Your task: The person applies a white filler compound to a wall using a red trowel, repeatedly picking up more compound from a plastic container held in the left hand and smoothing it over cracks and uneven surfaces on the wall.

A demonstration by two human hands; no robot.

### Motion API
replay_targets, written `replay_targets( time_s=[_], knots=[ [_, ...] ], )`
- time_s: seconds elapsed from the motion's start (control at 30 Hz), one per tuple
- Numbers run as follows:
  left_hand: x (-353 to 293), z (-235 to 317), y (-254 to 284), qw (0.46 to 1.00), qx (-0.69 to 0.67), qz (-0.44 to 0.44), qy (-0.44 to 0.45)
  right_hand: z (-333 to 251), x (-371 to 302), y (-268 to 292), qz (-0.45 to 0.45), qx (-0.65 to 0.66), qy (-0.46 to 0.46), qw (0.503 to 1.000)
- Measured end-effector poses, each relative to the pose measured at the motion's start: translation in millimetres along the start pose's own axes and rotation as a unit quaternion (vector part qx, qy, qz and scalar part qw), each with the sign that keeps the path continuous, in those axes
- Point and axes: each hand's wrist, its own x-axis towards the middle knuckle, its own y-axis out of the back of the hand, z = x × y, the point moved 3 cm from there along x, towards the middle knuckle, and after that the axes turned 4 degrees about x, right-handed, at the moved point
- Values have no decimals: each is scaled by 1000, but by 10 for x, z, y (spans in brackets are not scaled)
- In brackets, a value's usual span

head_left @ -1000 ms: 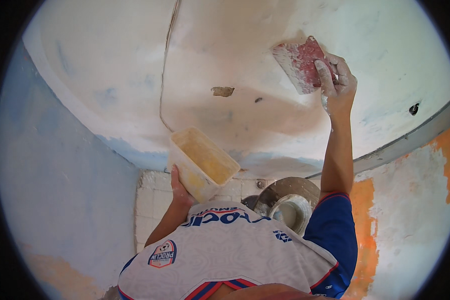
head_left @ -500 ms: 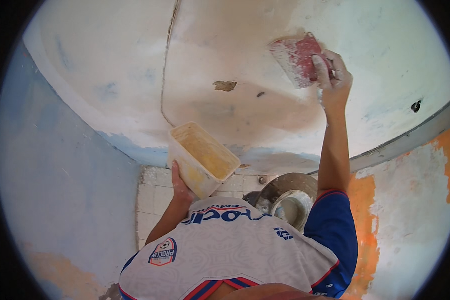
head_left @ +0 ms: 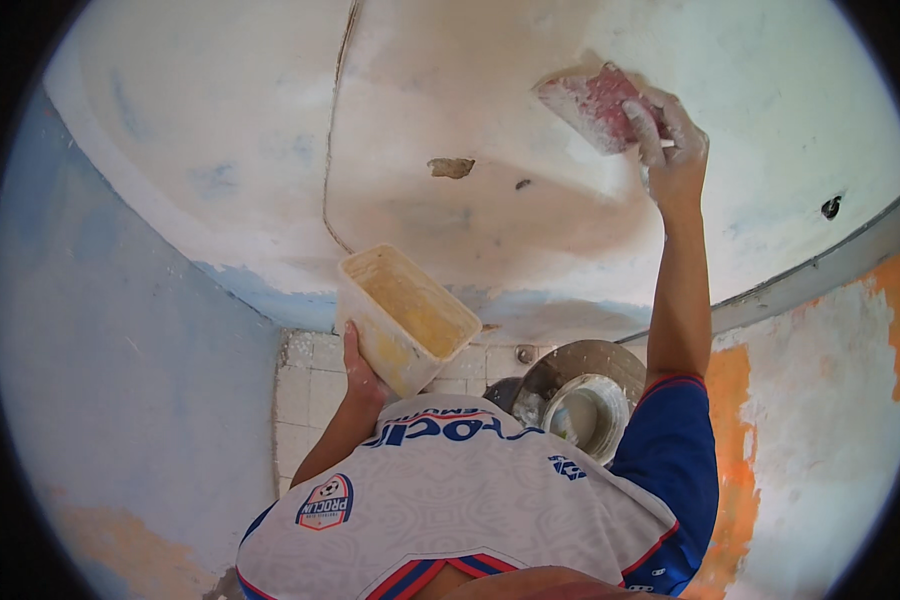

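My left hand (head_left: 362, 372) is closed round the side of a whitish plastic tub (head_left: 382, 352), which is tilted in front of my chest. Pale yellowish residue coats the tub's inside; how deep it is I cannot tell. Up at the right, my right hand (head_left: 670, 140) grips a red plastic spreader (head_left: 602, 105) smeared with white filler, its broad edge at the wall (head_left: 400, 110). White filler also covers my fingers. Below and left of the spreader, the wall has a rough brown hole (head_left: 451, 168) and a smaller dark mark (head_left: 523, 184).
Below the wall, a large round basin (head_left: 625, 365) holds a white bucket (head_left: 622, 412) on the tiled floor (head_left: 305, 385). A bluish wall (head_left: 140, 330) stands at my left, an orange and white patched wall (head_left: 800, 400) at my right. A crack (head_left: 332, 130) runs down the front wall.
My right hand has shifted slightly up the wall with the spreader, whose angle has changed. My left hand and the tub have stayed in place.
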Motion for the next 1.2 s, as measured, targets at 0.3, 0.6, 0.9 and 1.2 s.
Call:
replay_targets(
  time_s=[0.3, 0.6, 0.9, 1.2],
  knots=[
    [-6, 52, 61, 1000, 4, -22, 2, -88, 36, 15, -52, -53, 32, 997],
    [60, 210, -46, 998, -15, -48, 30, -48, 52, 174, -51, -136, 84, 986],
    [248, 352, 38, 996, 14, -60, 61, -147, 37, 371, -82, -158, 95, 980],
    [371, 371, 129, 995, 22, -83, 50, -364, -85, 248, -155, -323, 202, 911]
  ],
)
